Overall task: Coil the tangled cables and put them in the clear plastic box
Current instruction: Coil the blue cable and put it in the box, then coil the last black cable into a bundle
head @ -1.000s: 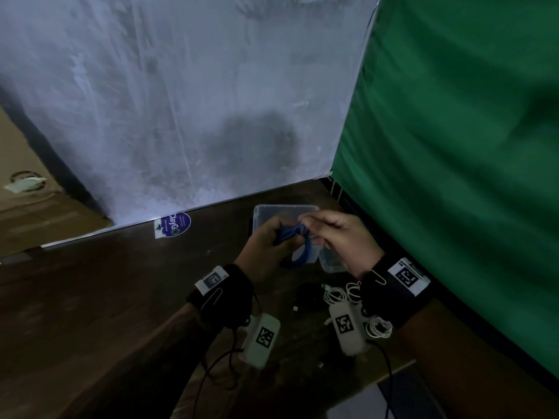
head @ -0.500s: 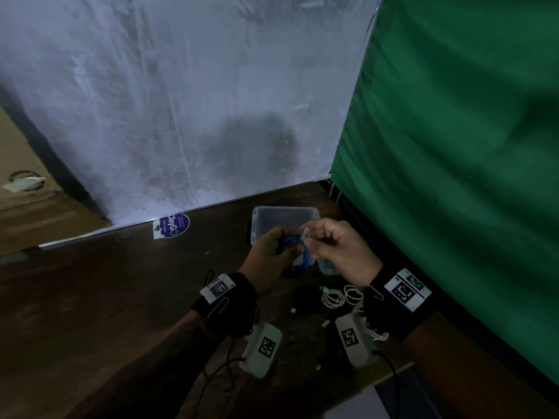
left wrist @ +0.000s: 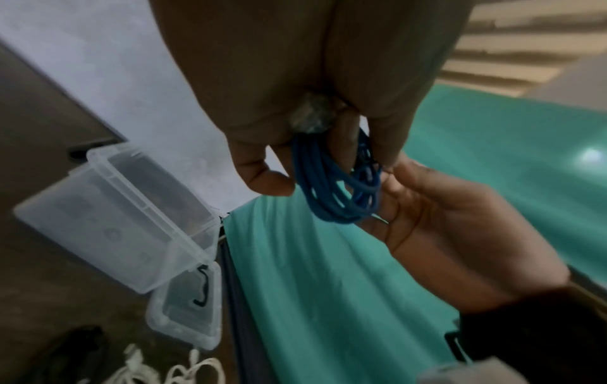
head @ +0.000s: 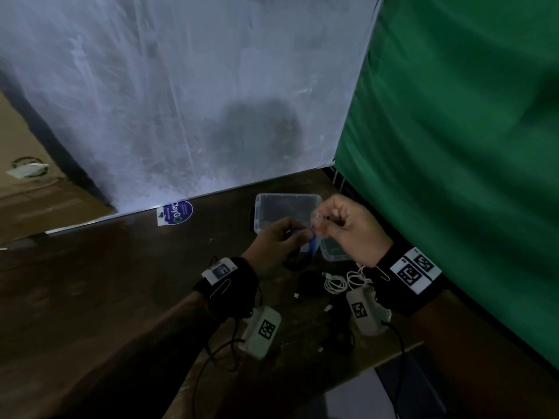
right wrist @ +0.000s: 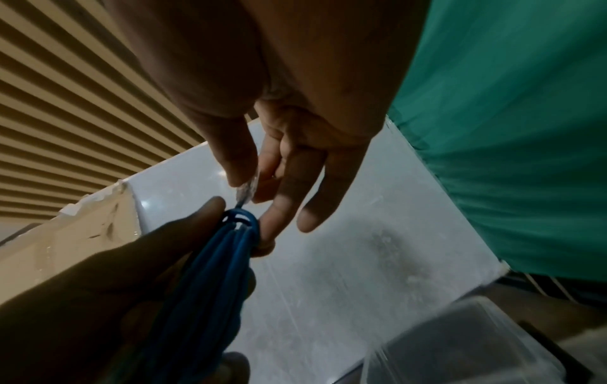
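Observation:
A blue cable point(head: 312, 252), wound into a small coil point(left wrist: 335, 187), hangs from my left hand point(head: 278, 237), whose thumb and fingers curl round its top point(right wrist: 223, 272). One clear plug point(left wrist: 312, 114) of it sits inside that left hand point(left wrist: 328, 166). My right hand point(head: 348, 228) pinches the cable's other clear plug point(right wrist: 246, 189) between thumb and forefinger, just above the wrapped top of the coil. The clear plastic box point(head: 287, 207) stands open right behind both hands, and I see nothing inside it point(left wrist: 115, 220).
The box's clear lid point(head: 332, 252) lies at its right, with a black hook-shaped piece on it point(left wrist: 202, 285). Loose white cables point(head: 335, 282) and black cables point(head: 308, 282) lie on the dark wooden table point(head: 121, 282) under my wrists. A green curtain point(head: 453, 146) hangs close on the right.
My right hand has drawn the cable's clear plug up and to the right, away from the coil. The left hand keeps its hold on the coil and has sunk slightly.

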